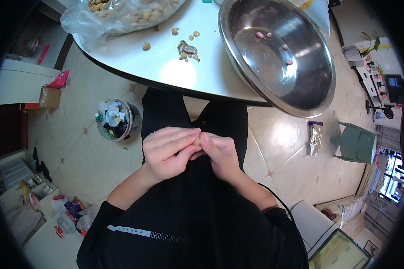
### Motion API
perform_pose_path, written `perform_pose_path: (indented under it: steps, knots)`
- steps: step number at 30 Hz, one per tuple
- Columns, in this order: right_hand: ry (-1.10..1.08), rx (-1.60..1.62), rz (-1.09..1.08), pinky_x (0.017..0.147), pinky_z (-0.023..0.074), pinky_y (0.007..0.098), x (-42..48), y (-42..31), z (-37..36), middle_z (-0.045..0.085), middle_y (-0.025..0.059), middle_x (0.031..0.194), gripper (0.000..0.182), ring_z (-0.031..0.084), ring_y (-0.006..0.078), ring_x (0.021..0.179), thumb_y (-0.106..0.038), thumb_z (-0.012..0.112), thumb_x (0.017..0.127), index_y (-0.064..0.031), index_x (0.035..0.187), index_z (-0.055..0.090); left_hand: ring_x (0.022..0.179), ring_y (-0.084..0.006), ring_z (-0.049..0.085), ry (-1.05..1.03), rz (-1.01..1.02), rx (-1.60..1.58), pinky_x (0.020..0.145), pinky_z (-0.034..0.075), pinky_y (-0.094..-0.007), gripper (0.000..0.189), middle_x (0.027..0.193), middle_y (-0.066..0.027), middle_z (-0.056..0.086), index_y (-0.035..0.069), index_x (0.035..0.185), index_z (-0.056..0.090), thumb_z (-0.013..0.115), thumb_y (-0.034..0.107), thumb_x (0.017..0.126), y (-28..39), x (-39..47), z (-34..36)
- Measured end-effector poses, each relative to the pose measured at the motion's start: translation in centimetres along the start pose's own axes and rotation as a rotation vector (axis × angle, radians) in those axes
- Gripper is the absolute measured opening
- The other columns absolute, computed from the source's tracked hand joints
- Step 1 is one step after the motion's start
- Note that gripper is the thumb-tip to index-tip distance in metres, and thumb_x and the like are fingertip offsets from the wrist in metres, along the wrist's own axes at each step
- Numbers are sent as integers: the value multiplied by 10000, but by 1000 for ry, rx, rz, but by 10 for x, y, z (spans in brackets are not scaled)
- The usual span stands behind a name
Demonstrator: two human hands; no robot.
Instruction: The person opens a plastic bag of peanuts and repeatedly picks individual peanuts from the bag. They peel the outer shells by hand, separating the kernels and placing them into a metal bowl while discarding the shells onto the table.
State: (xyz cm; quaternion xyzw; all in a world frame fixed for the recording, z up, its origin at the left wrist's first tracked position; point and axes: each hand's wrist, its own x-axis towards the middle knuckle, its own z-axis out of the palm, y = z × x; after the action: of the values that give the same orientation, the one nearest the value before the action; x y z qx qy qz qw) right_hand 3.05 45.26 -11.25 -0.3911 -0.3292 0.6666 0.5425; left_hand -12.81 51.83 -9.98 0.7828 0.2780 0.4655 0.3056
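Note:
Above my lap, my left hand (168,151) and my right hand (220,153) meet with their fingertips around one peanut in its shell (197,142). Fingers cover most of it, so I cannot tell whether the shell is cracked. On the white table (128,64) in front of me sits a steel basin (272,75), with several shelled pink peanuts (260,35) at its bottom. Left of the basin lies a little heap of broken peanut shells (187,50), and loose shell pieces (146,46) are scattered near it. A clear plastic bag (121,20) of unshelled peanuts rests at the table's far left.
A full waste bin (113,119) stands on the tiled floor left of my knees. To the right, a green plastic stool (355,142) and a clear packet (314,138) are on the floor. A black cable (281,201) runs by my right elbow.

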Motion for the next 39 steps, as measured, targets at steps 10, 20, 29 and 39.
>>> perform_pose_path:
  steps: [10, 20, 29, 39]
  knots:
    - [185, 75, 68, 733, 537, 272, 1, 9, 8, 665, 118, 986, 469, 648, 168, 801, -327, 461, 1083, 66, 981, 697, 836, -279, 743, 6, -153, -87, 758, 574, -329, 190, 953, -163, 761, -29, 933, 765, 766, -18, 743, -8, -8, 11]
    - [257, -48, 27, 627, 481, 230, 2, 25, 8, 645, 69, 770, 519, 605, 115, 671, -381, 453, 1081, 40, 885, 686, 822, -200, 716, -24, -455, -228, 736, 552, -291, 169, 965, -141, 765, -23, 996, 771, 755, 10, 830, -6, -15, 12]
    - [137, -141, -24, 557, 492, 210, 13, 13, -5, 675, 62, 744, 430, 628, 99, 636, -359, 586, 1029, 26, 890, 716, 926, -150, 681, -25, -605, -603, 794, 551, -256, 201, 1071, -123, 719, -35, 1107, 729, 699, -11, 910, -7, -14, 10]
    - [92, -44, -22, 563, 491, 222, 13, 6, -7, 669, 56, 730, 497, 630, 105, 636, -427, 548, 1035, 17, 877, 706, 964, -224, 676, -92, -610, -517, 856, 527, -300, 215, 1108, -126, 695, -34, 1107, 711, 701, 27, 902, -2, -5, 5]
